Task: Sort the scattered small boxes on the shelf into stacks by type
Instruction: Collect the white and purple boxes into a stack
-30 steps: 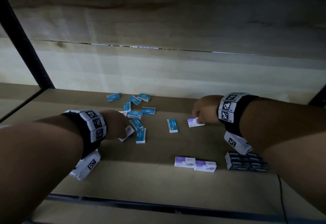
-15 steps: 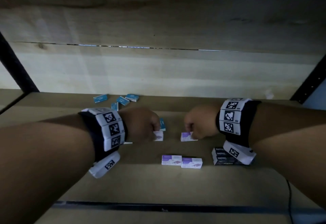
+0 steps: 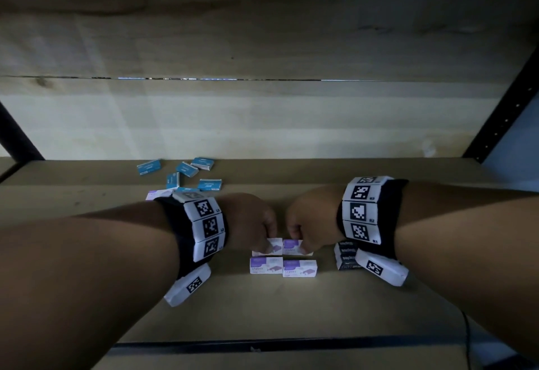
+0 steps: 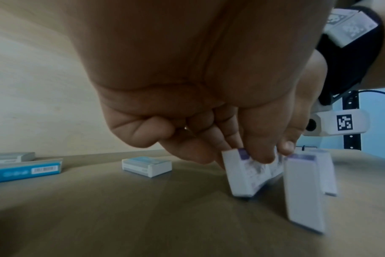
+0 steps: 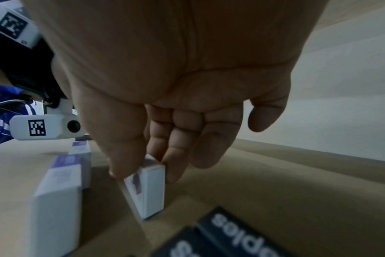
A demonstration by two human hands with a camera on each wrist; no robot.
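Two purple-and-white boxes sit side by side at the front middle of the shelf [image 3: 87, 296], each pinched in one hand: the left hand [image 3: 248, 223] holds the left purple box [image 3: 269, 247] between thumb and fingertips, and the right hand [image 3: 309, 221] pinches the right purple box [image 3: 293, 246] the same way. Both boxes lie just behind a front pair of purple boxes [image 3: 283, 266] already lying flat and touching each other, so the held ones are probably being lined up with that pair to keep this type together. In the wrist views the held boxes tilt on a lower edge, which suggests they are not fully set down.

To the right, partly under the right wrist, is a stack of dark boxes [image 3: 347, 256] printed with "Staples" in white. Scattered blue boxes [image 3: 186, 174] lie unsorted toward the back left; their print is too small to read. The purple lettering is also blurred.
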